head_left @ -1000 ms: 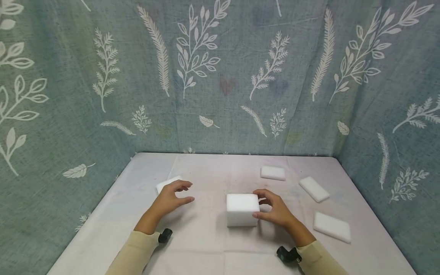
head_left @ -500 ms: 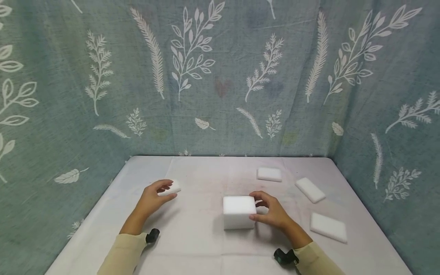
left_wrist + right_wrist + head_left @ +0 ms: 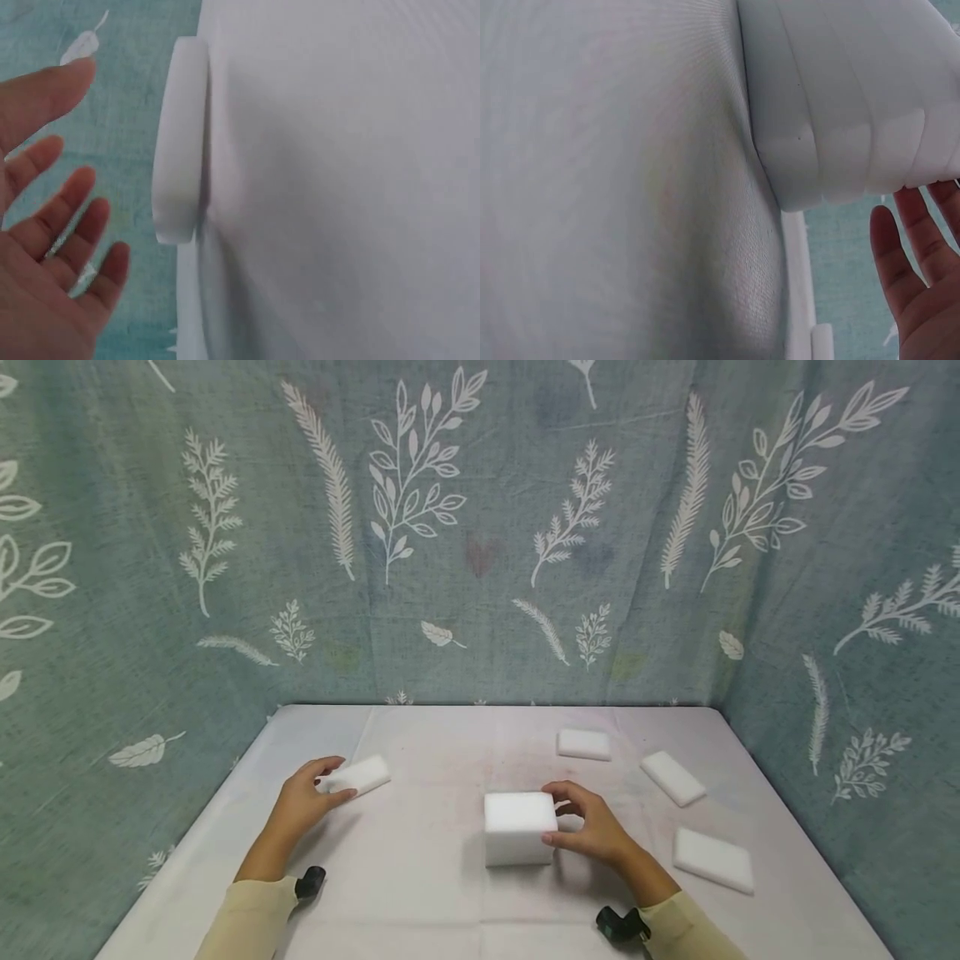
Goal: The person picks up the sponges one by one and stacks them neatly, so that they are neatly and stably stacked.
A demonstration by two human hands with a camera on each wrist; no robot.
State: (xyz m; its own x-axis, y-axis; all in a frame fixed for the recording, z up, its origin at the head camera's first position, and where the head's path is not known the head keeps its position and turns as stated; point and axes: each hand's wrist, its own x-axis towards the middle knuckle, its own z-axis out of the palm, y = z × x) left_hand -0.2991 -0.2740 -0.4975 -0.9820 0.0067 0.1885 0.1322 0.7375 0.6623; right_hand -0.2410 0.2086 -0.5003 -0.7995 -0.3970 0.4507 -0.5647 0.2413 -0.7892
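A stack of white sponges [image 3: 519, 828] stands at the middle of the table, its layers showing in the right wrist view. My right hand [image 3: 592, 831] holds its right side, thumb at the near corner and index finger at the far one. To the left lies a single flat white sponge [image 3: 362, 776]. My left hand [image 3: 302, 802] hovers at its left end, thumb and fingers spread apart. The left wrist view shows a gap between that hand [image 3: 56, 232] and the sponge [image 3: 180, 142]. In the right wrist view, fingertips of the right hand [image 3: 930, 285] touch the stack [image 3: 855, 105].
More loose white sponges lie on the right: one at the back [image 3: 583, 745], one slanted [image 3: 672, 778], and one nearer [image 3: 713, 860]. A white cloth covers the table [image 3: 420, 902]. Green leaf-patterned fabric [image 3: 480, 543] walls the back and sides.
My left hand has moved left and slightly nearer, around to the left end of the loose sponge, uncovering more of it. The right hand stays at the stack. The head view has shifted slightly.
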